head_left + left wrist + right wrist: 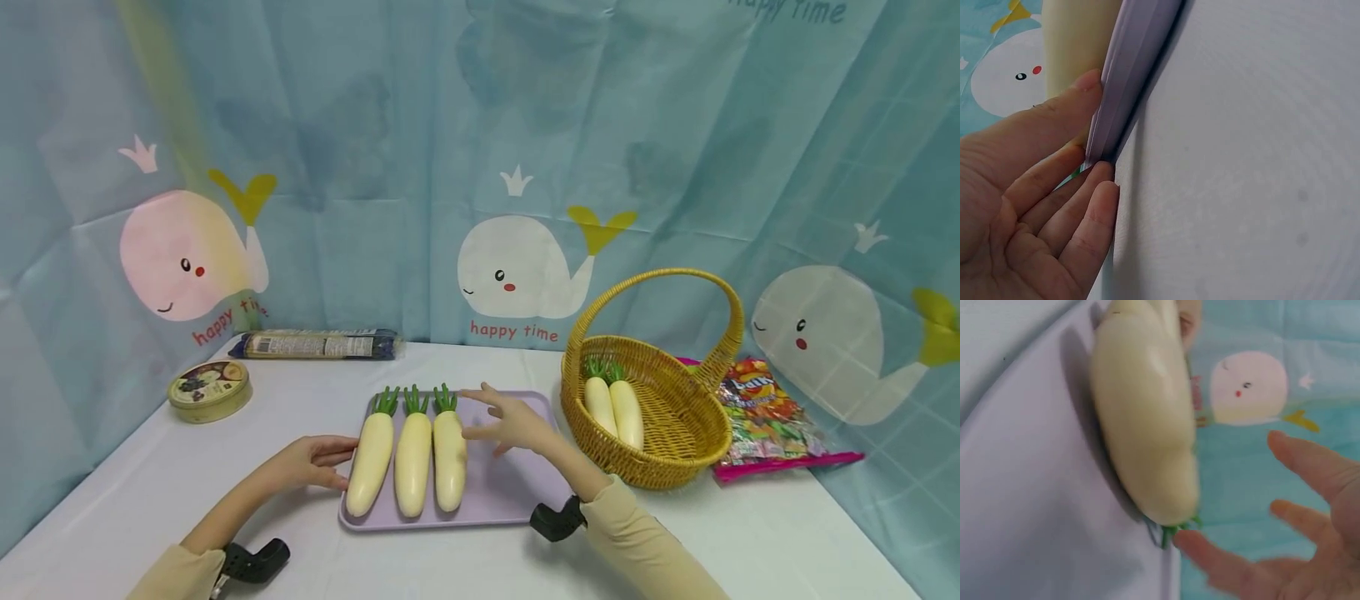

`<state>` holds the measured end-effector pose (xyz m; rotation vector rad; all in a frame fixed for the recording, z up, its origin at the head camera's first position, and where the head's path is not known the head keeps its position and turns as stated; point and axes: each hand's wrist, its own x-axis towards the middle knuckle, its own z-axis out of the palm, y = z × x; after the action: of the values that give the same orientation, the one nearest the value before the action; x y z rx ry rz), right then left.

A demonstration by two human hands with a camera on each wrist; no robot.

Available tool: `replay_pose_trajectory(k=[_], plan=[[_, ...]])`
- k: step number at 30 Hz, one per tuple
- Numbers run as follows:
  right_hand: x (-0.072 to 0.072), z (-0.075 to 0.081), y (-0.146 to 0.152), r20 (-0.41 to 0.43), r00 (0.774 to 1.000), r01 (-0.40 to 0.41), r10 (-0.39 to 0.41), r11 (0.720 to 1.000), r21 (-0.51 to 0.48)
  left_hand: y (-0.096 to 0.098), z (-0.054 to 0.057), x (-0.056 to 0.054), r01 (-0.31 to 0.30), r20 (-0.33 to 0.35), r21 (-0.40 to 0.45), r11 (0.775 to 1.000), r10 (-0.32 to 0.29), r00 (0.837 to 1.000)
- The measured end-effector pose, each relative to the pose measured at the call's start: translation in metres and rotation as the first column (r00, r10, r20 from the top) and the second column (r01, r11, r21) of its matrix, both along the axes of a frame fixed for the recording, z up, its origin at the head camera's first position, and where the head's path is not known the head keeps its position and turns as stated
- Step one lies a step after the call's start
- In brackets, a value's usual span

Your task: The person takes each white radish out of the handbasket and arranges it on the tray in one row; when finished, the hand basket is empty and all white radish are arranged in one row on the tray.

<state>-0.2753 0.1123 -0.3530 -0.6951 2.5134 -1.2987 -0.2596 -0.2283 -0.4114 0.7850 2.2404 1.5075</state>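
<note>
Three white radishes with short green tops lie side by side on a lilac tray (510, 492): a left radish (371, 467), a middle radish (413, 467) and a right radish (450, 462). My left hand (307, 462) rests at the tray's left rim, thumb and fingertips touching the edge close to the left radish. Over the tray, my right hand (513, 421) has its fingers spread, holding nothing, just right of the right radish. In the right wrist view, one fingertip (1191, 544) overlaps the area beside the green top of a radish (1144, 412).
A yellow wicker basket (645, 471) with a tall handle stands right of the tray, two white radishes (626, 412) inside. Behind it lies a colourful candy bag (768, 417). A round tin (210, 392) and a long dark packet (315, 344) sit at the back left.
</note>
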Motion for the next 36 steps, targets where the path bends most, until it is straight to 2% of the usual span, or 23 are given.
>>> replay_pose_trajectory(k=[5,9,12,16,19,24,29,36], plan=[[0.012,0.018,0.032,-0.049,0.995,-0.092,0.088,0.991,-0.095,0.001,0.000,0.000,0.001,-0.016,-0.001,1.000,-0.001,1.000],[0.020,0.029,0.061,-0.125,0.982,-0.152,0.139,0.983,-0.099,0.002,-0.002,0.001,-0.002,-0.004,0.001,1.000,0.002,1.000],[0.024,0.042,0.086,-0.163,0.977,-0.152,0.135,0.984,-0.097,0.001,-0.003,0.002,0.002,0.016,0.010,1.000,-0.002,1.000],[0.024,0.060,0.120,-0.149,0.985,-0.110,0.090,0.985,-0.132,0.000,-0.003,0.003,-0.007,0.012,0.004,1.000,0.007,1.000],[0.018,0.068,0.145,-0.153,0.988,-0.060,0.038,0.988,-0.145,0.000,-0.001,0.003,-0.025,-0.001,-0.010,1.000,0.025,1.000],[0.008,0.071,0.176,-0.161,0.986,0.016,-0.036,0.992,-0.126,0.001,0.001,0.004,-0.027,0.006,-0.017,0.999,0.027,1.000],[-0.004,0.070,0.190,-0.160,0.983,0.082,-0.095,0.993,-0.080,-0.002,0.001,0.006,-0.010,0.025,0.007,1.000,0.010,1.000],[-0.026,0.067,0.202,-0.269,0.944,0.208,-0.190,0.977,0.039,0.000,0.002,0.003,0.003,-0.008,0.009,1.000,-0.003,1.000]])
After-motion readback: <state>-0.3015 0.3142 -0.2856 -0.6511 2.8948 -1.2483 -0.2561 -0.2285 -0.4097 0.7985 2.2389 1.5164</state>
